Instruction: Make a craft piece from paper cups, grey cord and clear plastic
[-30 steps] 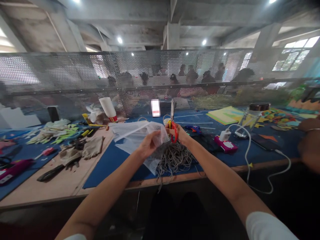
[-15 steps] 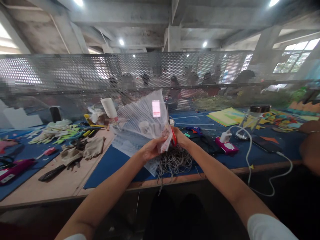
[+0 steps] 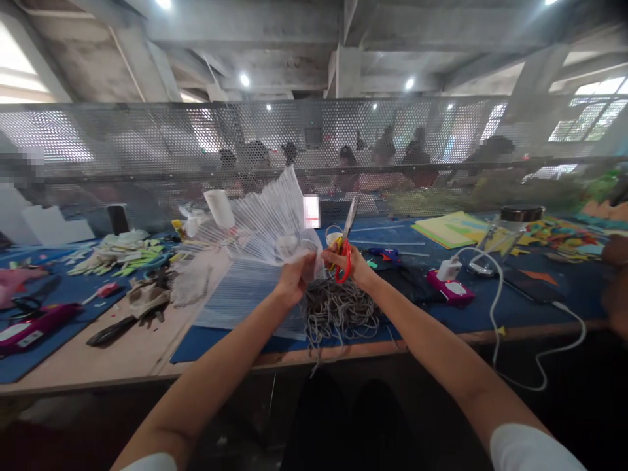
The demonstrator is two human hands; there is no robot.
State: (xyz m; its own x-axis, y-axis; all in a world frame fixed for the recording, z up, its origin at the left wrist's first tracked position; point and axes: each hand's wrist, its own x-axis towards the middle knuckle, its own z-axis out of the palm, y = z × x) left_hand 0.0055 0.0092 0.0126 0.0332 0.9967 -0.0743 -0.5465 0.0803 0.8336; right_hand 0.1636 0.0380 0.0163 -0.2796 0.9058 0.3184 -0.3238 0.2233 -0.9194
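My left hand point(image 3: 294, 278) pinches the edge of a sheet of white striped mesh fabric point(image 3: 267, 222), which fans up and to the left above the bench. My right hand point(image 3: 350, 261) grips red-handled scissors point(image 3: 344, 245), their blades pointing up beside the fabric. Both hands hover over a tangled pile of grey cord point(image 3: 338, 311) on the blue mat point(image 3: 216, 333). A second piece of the striped fabric point(image 3: 240, 297) lies flat under my left forearm.
A perforated metal screen point(image 3: 147, 150) backs the bench, with people seated behind it. Gloves and a black-handled tool point(image 3: 147, 301) lie left, a pink glue gun point(image 3: 29, 327) far left. A white charger cable point(image 3: 495, 294), pink device point(image 3: 449, 288), glass jar point(image 3: 510, 229) and coloured paper point(image 3: 451, 229) sit right.
The fabric was lifted and fanned upward, then shifted left, uncovering the scissors' blades. Part of the fabric now lies flat on the mat.
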